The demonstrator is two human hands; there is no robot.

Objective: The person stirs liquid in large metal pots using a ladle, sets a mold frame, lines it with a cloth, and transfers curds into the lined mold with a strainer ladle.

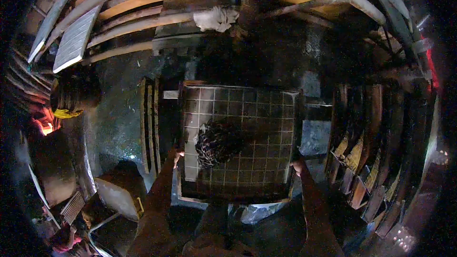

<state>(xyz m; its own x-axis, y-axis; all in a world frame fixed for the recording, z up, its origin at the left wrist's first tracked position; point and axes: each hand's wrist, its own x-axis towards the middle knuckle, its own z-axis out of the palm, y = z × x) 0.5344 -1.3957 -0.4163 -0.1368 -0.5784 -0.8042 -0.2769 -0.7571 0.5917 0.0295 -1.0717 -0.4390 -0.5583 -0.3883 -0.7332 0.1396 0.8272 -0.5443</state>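
In front of me is a square tiled tabletop (266, 109) with pale grid lines and a dark frame. A crumpled dark patterned cloth (214, 145) lies on it, left of the middle. My left hand (178, 157) grips the frame's left edge, its fingers curled at the rim. On the opposite side my right hand (297, 166) closes round the right edge at about the same height. The undersides of both hands are hidden, and the picture is dark and grainy.
Wooden slats (150, 123) stand to the left, and several wooden boards (364, 138) lean on the right. A chair (116, 197) is at the lower left, with a glowing fire (46, 127) beyond it. A pale cloth (215, 19) hangs on rails at the back.
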